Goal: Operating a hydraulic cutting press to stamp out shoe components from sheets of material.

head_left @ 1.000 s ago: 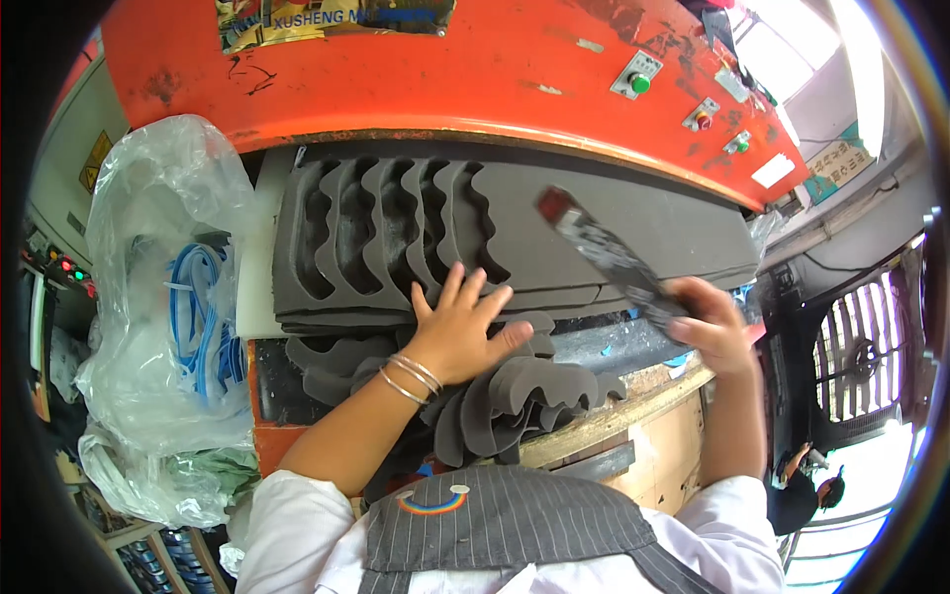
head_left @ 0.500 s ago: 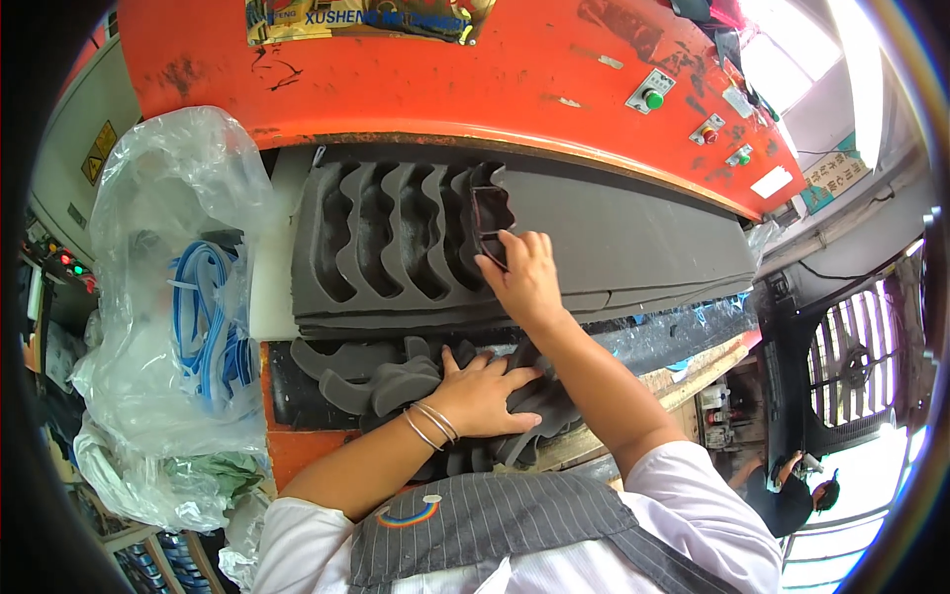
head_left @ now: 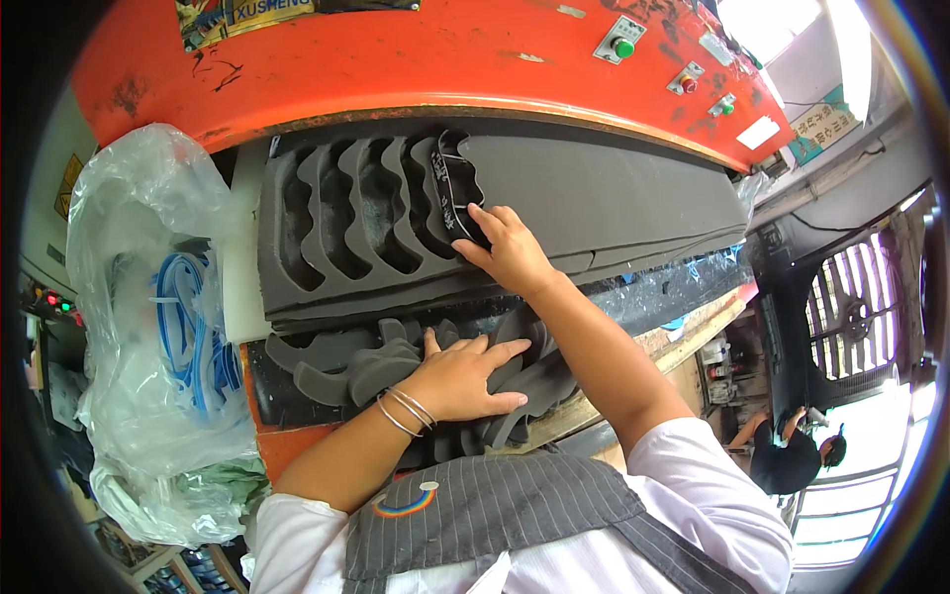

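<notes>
My right hand pinches the near end of a wavy, dark metal cutting die, an open frame with thin walls and pale handwriting on its side. The die rests on a stack of grey foam sheets, just right of several wavy slots cut through the top foam. My left hand lies with fingers spread over a heap of loose wavy grey foam pieces at the near edge of the stack. Two thin bangles circle the left wrist.
A red machine beam with buttons spans the far side. On the left are a clear plastic bag and blue straps. A black fan stands at right, with another person beyond.
The whole scene has shifted left and slightly up in view. The die's left wall now shows more, with its handwriting visible. My right hand still grips it; my left stays on the foam pieces.
</notes>
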`<act>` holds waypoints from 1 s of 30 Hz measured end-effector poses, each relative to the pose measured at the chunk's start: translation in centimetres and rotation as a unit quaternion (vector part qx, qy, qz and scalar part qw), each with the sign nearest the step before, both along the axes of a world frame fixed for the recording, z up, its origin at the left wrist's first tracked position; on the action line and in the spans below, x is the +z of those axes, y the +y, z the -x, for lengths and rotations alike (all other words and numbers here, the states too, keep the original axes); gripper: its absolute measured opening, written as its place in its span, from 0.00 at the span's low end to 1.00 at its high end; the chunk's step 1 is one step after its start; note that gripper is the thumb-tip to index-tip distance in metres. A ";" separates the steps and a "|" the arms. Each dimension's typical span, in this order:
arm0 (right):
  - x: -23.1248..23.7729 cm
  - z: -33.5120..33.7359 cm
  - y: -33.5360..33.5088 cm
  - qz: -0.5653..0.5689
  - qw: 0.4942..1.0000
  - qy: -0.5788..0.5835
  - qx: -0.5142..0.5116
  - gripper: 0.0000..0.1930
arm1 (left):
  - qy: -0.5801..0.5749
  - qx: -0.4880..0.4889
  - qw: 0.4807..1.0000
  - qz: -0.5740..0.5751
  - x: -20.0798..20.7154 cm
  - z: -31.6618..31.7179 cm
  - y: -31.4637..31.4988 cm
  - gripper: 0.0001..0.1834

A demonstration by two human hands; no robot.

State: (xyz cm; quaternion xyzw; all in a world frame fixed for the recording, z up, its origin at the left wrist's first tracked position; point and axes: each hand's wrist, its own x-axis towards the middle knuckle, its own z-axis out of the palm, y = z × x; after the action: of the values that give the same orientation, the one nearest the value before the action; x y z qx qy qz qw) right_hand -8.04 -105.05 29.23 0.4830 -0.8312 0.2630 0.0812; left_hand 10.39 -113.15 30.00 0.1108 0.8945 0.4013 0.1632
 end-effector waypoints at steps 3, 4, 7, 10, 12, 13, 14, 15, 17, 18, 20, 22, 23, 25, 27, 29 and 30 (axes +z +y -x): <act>-0.1 1.3 0.9 -0.026 0.998 0.049 0.002 0.29 | 0.031 0.006 0.999 0.004 -0.2 -0.1 0.4 0.44; -0.1 1.1 0.8 -0.025 0.999 0.045 -0.001 0.29 | 0.027 0.003 1.000 0.005 -0.1 -0.1 0.6 0.44; 0.5 0.7 0.8 -0.042 0.998 0.054 0.006 0.32 | 0.019 -0.003 1.000 0.017 0.3 0.1 0.7 0.45; 3.4 0.9 2.4 -0.080 0.984 -0.152 0.055 0.37 | 0.033 -0.002 0.999 0.034 0.4 0.0 0.8 0.45; 2.7 2.3 3.9 -0.066 0.985 -0.147 0.065 0.37 | 0.025 -0.012 0.999 0.031 0.3 0.2 0.8 0.45; 2.4 2.4 4.4 -0.053 0.986 -0.140 0.078 0.38 | 0.018 -0.019 0.999 0.028 0.4 0.0 0.8 0.45; 2.0 2.4 4.6 -0.031 0.987 -0.134 0.079 0.38 | -0.004 -0.026 0.999 0.045 0.7 0.3 0.9 0.45; 1.6 2.3 4.7 -0.031 0.987 -0.137 0.076 0.38 | -0.006 -0.029 0.999 0.045 0.9 0.5 1.0 0.45; 1.1 2.4 4.2 -0.022 0.995 -0.074 0.071 0.36 | -0.044 -0.037 0.997 0.052 1.3 1.1 0.7 0.46; 1.0 2.4 4.3 -0.020 0.994 -0.076 0.069 0.36 | -0.047 -0.039 0.997 0.053 1.4 0.9 0.6 0.46; 0.7 2.7 4.6 -0.020 0.993 -0.090 0.073 0.34 | 0.199 0.031 0.973 0.109 1.3 0.3 0.7 0.50; 0.9 3.1 4.4 -0.023 0.993 -0.094 0.075 0.33 | 0.266 0.112 0.951 0.108 1.3 1.4 -0.1 0.52; 1.0 2.9 4.3 -0.026 0.992 -0.094 0.079 0.33 | 0.333 0.195 0.916 0.108 1.3 1.9 -0.6 0.55; 0.9 2.7 4.1 -0.028 0.992 -0.099 0.069 0.33 | 0.278 0.184 0.922 0.199 0.7 2.7 -1.4 0.53; 0.7 2.7 4.1 -0.005 0.991 -0.107 0.075 0.32 | 0.278 0.174 0.919 0.218 0.1 2.5 -1.2 0.48; 0.4 2.5 4.0 0.001 0.992 -0.108 0.068 0.32 | 0.265 0.181 0.924 0.208 -0.1 2.6 -1.0 0.46; 0.2 2.4 4.0 0.008 0.992 -0.105 0.063 0.31 | 0.256 0.189 0.927 0.198 -0.2 2.5 -0.9 0.44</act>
State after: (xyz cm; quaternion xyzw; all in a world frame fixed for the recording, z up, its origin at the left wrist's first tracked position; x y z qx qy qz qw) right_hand -10.39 -101.07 29.48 0.5036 -0.8011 0.3230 -0.0193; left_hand 7.87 -114.08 29.79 0.0040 0.9715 0.1974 -0.1312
